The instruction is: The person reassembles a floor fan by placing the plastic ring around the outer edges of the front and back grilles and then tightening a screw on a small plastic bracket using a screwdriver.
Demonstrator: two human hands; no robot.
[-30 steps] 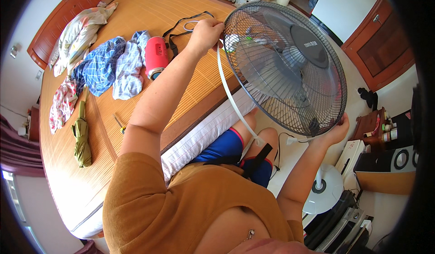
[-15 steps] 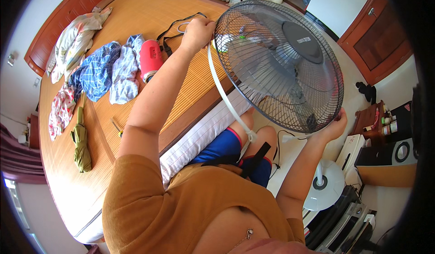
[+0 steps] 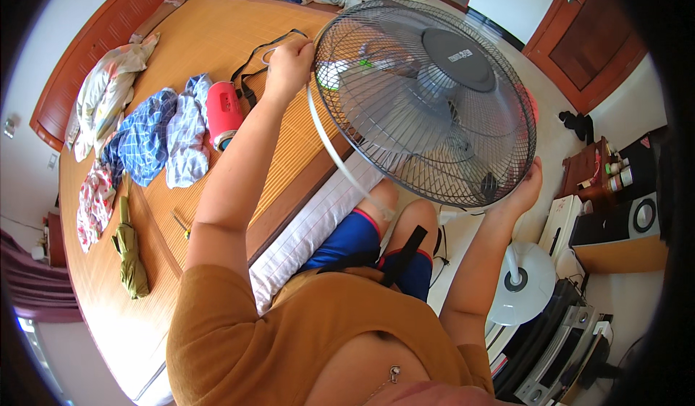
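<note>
A black wire fan guard [image 3: 457, 58] is held up in front of me, tilted, with grey see-through blades [image 3: 391, 109] inside. My left hand [image 3: 289, 69] is closed at its upper left rim. From beside that hand a white plastic strip [image 3: 329, 141] hangs in a curve along the guard toward my knees, its lower end blurred. My right hand [image 3: 527, 189] grips the lower right rim, its fingers partly hidden behind the wires. Below my right forearm stands a round white fan base [image 3: 532, 297] with a white pole.
On the mat-covered bed [image 3: 217, 36] at left lie a red cylindrical speaker [image 3: 224, 109], a blue checked cloth [image 3: 148, 134], a folded green umbrella [image 3: 129, 257] and a screwdriver [image 3: 181, 225]. A wooden speaker box [image 3: 619, 243] and electronics [image 3: 554, 355] stand at right.
The fan guard and both hands sit further left in the picture, as my view has turned slightly right. The white strip's lower end has swung and blurred. Both hands keep hold.
</note>
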